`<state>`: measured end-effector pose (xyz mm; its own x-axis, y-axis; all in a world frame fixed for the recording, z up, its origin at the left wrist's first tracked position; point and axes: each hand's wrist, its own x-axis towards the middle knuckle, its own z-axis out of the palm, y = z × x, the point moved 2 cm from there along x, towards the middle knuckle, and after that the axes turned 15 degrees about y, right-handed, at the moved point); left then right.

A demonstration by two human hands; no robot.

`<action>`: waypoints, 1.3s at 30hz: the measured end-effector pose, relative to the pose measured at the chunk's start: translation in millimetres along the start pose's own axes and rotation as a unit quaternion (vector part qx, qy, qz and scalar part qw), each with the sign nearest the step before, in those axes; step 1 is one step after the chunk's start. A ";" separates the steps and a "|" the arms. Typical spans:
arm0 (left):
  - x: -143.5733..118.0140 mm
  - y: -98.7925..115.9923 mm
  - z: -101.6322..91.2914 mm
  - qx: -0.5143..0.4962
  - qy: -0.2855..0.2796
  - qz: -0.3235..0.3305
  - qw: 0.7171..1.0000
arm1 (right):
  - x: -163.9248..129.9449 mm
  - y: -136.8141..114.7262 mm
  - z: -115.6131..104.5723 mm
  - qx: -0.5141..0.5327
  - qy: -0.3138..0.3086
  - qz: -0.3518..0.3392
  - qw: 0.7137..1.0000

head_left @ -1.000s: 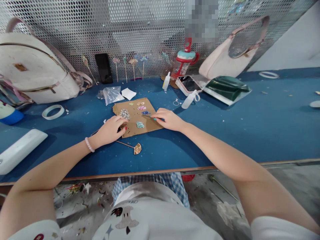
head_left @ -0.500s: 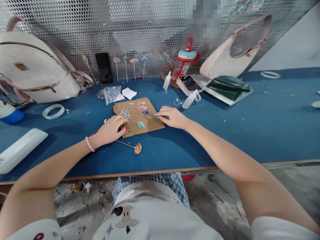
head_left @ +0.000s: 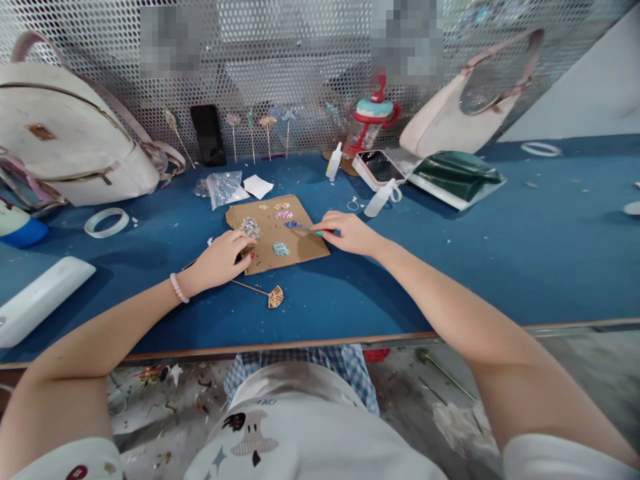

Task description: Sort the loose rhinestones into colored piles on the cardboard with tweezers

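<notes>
Perforated metal (head_left: pixel 300 73) lines the blue worktop (head_left: pixel 500 267)'s back edge. Right fingers (head_left: pixel 327 225) pinch a thin tool (head_left: pixel 305 230); left fingers (head_left: pixel 241 241) (grip unclear) rest at the cardboard (head_left: pixel 303 250)'s left edge.

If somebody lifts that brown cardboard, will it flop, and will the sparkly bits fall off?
The cardboard probably won't flop much, since it lies flat with fairly straight edges. It's likely light, being a thin sheet. The silvery pile and blue pile look loose, with no rim around them, so they'd probably slide if it tilted.
</notes>
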<state>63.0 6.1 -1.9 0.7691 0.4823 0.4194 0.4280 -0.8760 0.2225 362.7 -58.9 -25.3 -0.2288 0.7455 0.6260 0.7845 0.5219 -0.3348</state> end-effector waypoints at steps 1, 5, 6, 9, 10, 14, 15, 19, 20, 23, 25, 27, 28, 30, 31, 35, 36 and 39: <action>-0.2 -0.6 0.4 0.000 0.000 0.001 1.000 | 0.1 -0.7 -0.2 0.003 -0.002 -0.002 1.000; -0.8 -2.4 1.6 0.003 0.007 0.006 1.000 | 0.3 -1.7 -0.2 0.007 -0.006 -0.008 1.000; -0.9 -2.6 1.8 0.005 0.008 0.007 1.000 | 0.3 -1.4 -0.2 0.005 -0.004 -0.008 1.000; -1.1 -2.3 2.0 0.010 0.009 0.011 1.000 | 0.5 -1.0 -0.6 0.003 0.010 -0.007 1.000; -1.2 -2.0 2.0 0.013 0.009 0.013 1.000 | 0.7 -1.2 -0.7 0.003 0.015 -0.007 1.000; -1.9 -0.8 2.2 0.039 0.013 0.022 0.999 | 1.4 -3.1 -0.2 -0.004 0.026 0.002 1.000; -2.1 -0.7 2.4 0.044 0.014 0.021 0.999 | 1.6 -3.1 0.2 -0.008 0.029 0.005 1.000; -2.7 -1.0 3.7 0.046 0.016 0.020 0.999 | 2.1 3.1 0.9 -0.033 0.058 0.020 0.998; -2.8 -1.2 4.0 0.046 0.016 0.021 0.999 | 2.0 5.9 1.0 -0.043 0.065 0.027 0.997; -2.7 -1.5 4.5 0.048 0.015 0.022 0.998 | 1.5 14.5 2.0 -0.062 0.066 0.048 0.995; -2.6 -1.2 4.3 0.046 0.014 0.021 0.999 | 1.0 18.4 2.9 -0.068 0.056 0.056 0.995; -2.5 -0.7 4.0 0.043 0.012 0.020 0.999 | 0.6 19.9 4.1 -0.072 0.046 0.058 0.995; -2.5 -0.5 3.8 0.041 0.010 0.019 0.999 | 0.5 19.9 4.7 -0.073 0.042 0.057 0.995; -2.6 -0.4 3.7 0.038 0.008 0.018 0.999 | 0.4 18.5 6.0 -0.074 0.035 0.057 0.995; -2.6 -0.6 3.7 0.038 0.008 0.018 0.999 | 0.4 17.3 6.5 -0.073 0.032 0.056 0.995; -2.8 -1.2 3.7 0.036 0.013 0.025 0.999 | 1.6 12.5 5.4 -0.059 0.036 0.054 0.996; -2.8 -1.3 3.7 0.036 0.013 0.026 0.999 | 2.0 12.3 3.7 -0.057 0.042 0.057 0.996; -2.7 -0.8 3.2 0.036 0.014 0.025 0.999 | 3.2 16.0 -4.5 -0.047 0.063 0.080 0.994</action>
<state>62.1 5.6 -6.0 0.7771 0.4374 0.4525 0.4241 -0.8952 0.1370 377.1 -50.0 -25.5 -0.0268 0.7554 0.6548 0.8568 0.3548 -0.3741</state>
